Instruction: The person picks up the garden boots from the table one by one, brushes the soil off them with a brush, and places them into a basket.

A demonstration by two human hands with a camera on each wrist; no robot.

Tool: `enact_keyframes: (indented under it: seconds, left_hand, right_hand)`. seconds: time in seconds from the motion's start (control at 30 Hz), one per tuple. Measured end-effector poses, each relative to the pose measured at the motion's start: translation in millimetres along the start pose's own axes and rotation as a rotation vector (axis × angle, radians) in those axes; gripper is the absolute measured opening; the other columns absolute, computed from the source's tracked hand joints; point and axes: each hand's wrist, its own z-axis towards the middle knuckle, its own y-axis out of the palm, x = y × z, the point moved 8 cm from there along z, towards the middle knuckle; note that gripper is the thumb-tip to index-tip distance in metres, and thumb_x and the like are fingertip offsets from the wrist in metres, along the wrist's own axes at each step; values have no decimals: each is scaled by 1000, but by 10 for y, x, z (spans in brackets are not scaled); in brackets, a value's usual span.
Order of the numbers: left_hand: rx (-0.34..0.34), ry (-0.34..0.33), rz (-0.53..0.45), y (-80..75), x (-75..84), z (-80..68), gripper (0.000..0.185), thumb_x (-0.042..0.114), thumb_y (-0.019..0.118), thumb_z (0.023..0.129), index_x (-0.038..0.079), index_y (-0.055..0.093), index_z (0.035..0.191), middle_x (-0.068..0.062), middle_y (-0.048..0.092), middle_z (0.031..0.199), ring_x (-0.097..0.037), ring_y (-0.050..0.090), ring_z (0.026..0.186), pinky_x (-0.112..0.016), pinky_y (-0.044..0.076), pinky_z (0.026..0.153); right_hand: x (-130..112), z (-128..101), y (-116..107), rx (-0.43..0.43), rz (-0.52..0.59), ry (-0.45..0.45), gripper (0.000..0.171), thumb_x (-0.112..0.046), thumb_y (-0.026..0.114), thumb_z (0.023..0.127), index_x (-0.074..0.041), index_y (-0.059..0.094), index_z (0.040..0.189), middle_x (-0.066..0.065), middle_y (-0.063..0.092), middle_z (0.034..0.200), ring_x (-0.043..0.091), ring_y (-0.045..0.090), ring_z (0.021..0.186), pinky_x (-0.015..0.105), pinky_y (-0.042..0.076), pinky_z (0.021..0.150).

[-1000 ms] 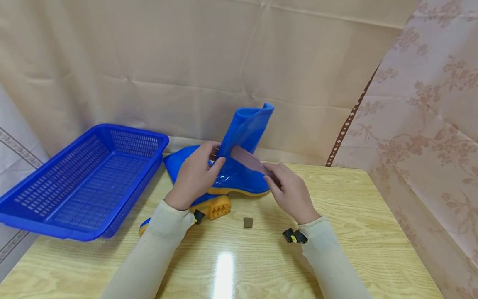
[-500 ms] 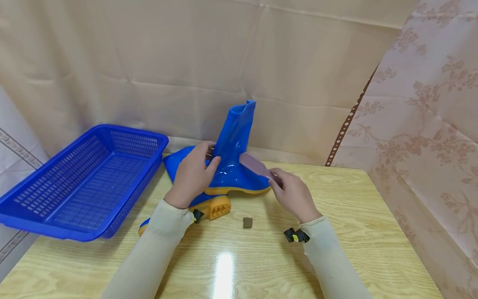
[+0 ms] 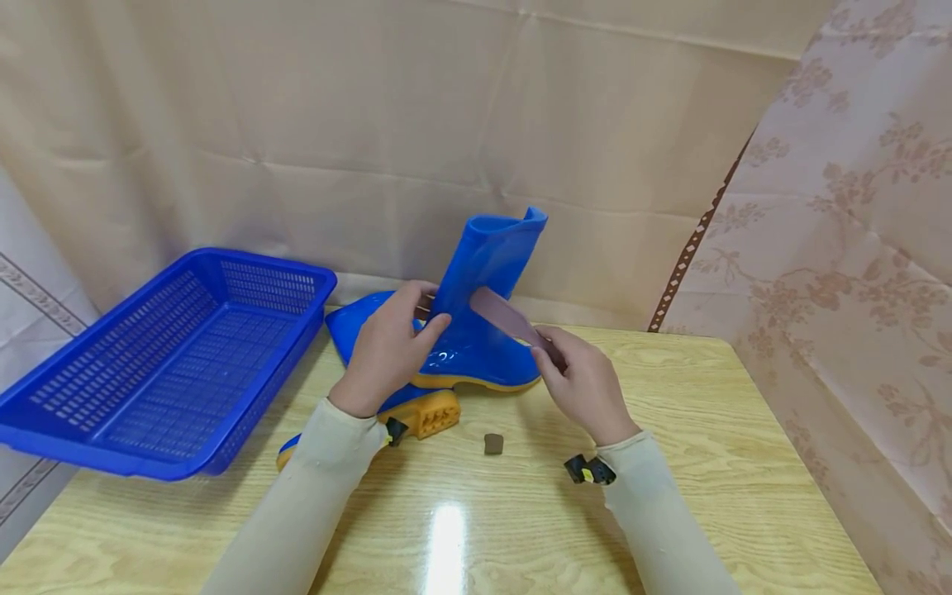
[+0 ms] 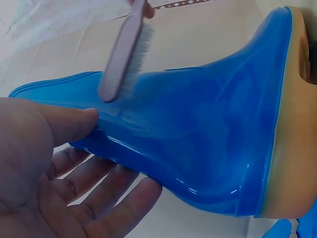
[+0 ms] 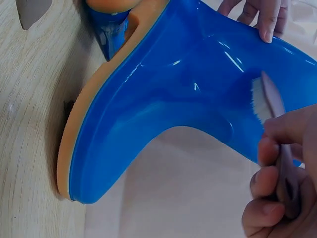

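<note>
A blue rain boot (image 3: pixel 483 268) with an orange sole stands tilted on the table, its toe to the right. My left hand (image 3: pixel 387 351) holds its shaft from the left; in the left wrist view the thumb (image 4: pixel 74 124) lies on the near side and the fingers curl beneath. My right hand (image 3: pixel 583 380) grips the handle of a mauve scrub brush (image 3: pixel 502 314). Pale bristles, seen in the right wrist view on the brush (image 5: pixel 265 99), lie against or close to the boot's shaft. A second blue boot (image 3: pixel 435 413) lies on its side, partly hidden by my left arm.
A blue plastic basket (image 3: pixel 278 372) with slotted walls stands at the left. A small brown square piece (image 3: pixel 493 444) lies on the wood-grain table (image 3: pixel 706 463), in front of the boots. Behind the table hangs a beige curtain (image 3: pixel 335 124).
The boot's shaft tipped left and then back right. The brush went down toward the ankle and has returned higher up the shaft. My left hand shifted slightly with the boot.
</note>
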Motion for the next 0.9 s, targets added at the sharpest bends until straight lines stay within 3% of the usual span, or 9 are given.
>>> enact_keyframes:
  seconds: [0.33, 0.9]
  left_hand:
    - [-21, 15, 6, 15, 25, -6, 39, 30, 61, 106, 12, 54, 140, -6, 66, 125, -24, 66, 107, -45, 57, 89]
    - [-1, -55, 24, 6, -49, 4, 44, 30, 62, 105, 10, 52, 143, -10, 66, 129, -28, 66, 112, -48, 57, 93]
  right_hand:
    - [-67, -16, 10, 12, -14, -56, 28, -18, 67, 103, -11, 70, 129, -1, 67, 89, 9, 50, 62, 28, 42, 54]
    - [235, -25, -109, 13, -85, 233, 20, -22, 66, 102, -11, 72, 117, 1, 64, 73, 15, 48, 53, 30, 35, 47]
